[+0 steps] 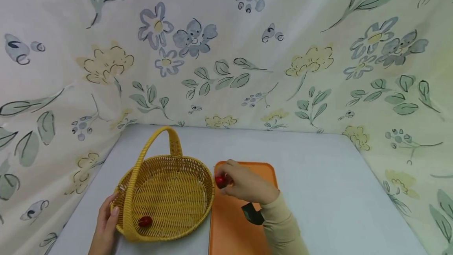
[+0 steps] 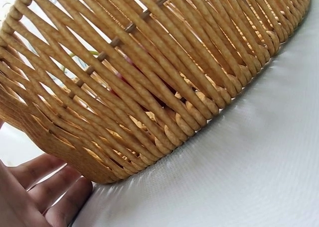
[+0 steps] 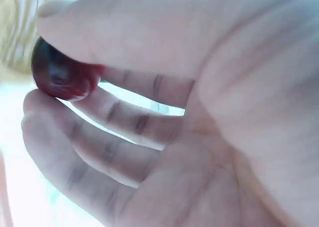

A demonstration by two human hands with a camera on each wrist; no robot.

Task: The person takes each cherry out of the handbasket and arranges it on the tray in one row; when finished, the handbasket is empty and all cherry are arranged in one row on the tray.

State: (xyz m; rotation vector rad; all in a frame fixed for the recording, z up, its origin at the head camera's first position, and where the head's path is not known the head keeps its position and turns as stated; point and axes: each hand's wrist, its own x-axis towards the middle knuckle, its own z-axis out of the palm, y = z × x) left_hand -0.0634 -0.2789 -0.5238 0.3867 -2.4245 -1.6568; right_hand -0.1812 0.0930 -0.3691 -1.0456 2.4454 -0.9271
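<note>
My left hand (image 1: 105,223) grips the left side of a yellow wicker basket (image 1: 173,236), thumb over the rim. The left wrist view shows its fingers (image 2: 55,189) against the woven outer wall. Inside, near the handle's lower end, lies a small dark red fruit (image 1: 145,221). My right hand (image 1: 244,182) pinches another small, glossy red fruit (image 3: 67,75) between thumb and fingertips. It hovers just beside the basket's right rim, over the left edge of an orange tray (image 1: 233,227).
The basket's tall arched handle (image 1: 141,156) rises over its left part. The tray stands right of the basket on a white tabletop (image 1: 325,192). A floral cloth (image 1: 226,101) hangs behind the table and along its sides. A dark green piece (image 1: 253,213) sits at the right wrist.
</note>
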